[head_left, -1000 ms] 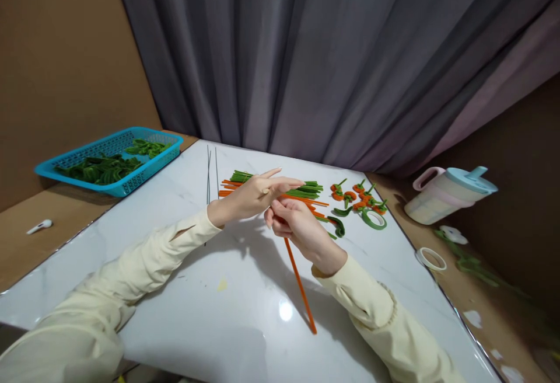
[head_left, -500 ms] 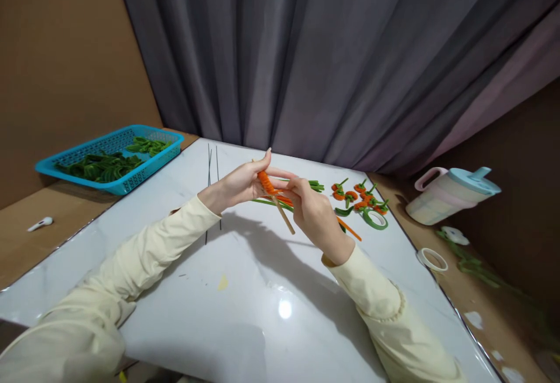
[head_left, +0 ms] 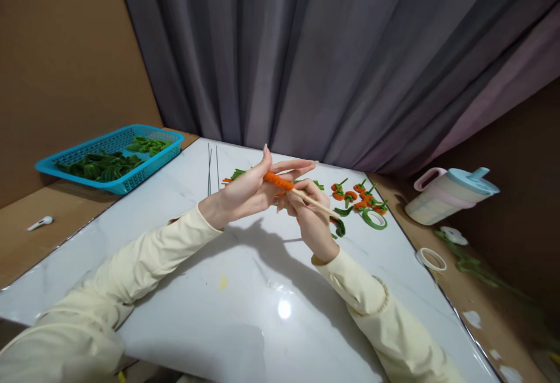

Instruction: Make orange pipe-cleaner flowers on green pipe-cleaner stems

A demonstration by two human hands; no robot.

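A fuzzy orange pipe cleaner [head_left: 278, 181] is wound in a tight coil round a thin wooden stick [head_left: 315, 202]. My left hand [head_left: 247, 193] is open, thumb raised and fingers stretched out, with the coil's upper end lying against it. Fingers of my right hand [head_left: 312, 216] are closed round the stick at the coil's lower end, and the bare stick points down to the right across that hand. Green pipe cleaners [head_left: 237, 173] and orange ones lie behind the hands, partly hidden.
Small orange pumpkin shapes with green stems [head_left: 351, 196] lie right of a green tape roll's [head_left: 375, 219] left side. Dark wires [head_left: 209, 170] lie left. A blue basket [head_left: 153, 168] holds green pieces. At right stand a cup [head_left: 450, 196] and a white tape roll [head_left: 431, 259].
The stick has swung from steep to flatter, its bare end now further right and higher. My left fingers have stretched out straighter. My right hand has shifted slightly left and down.
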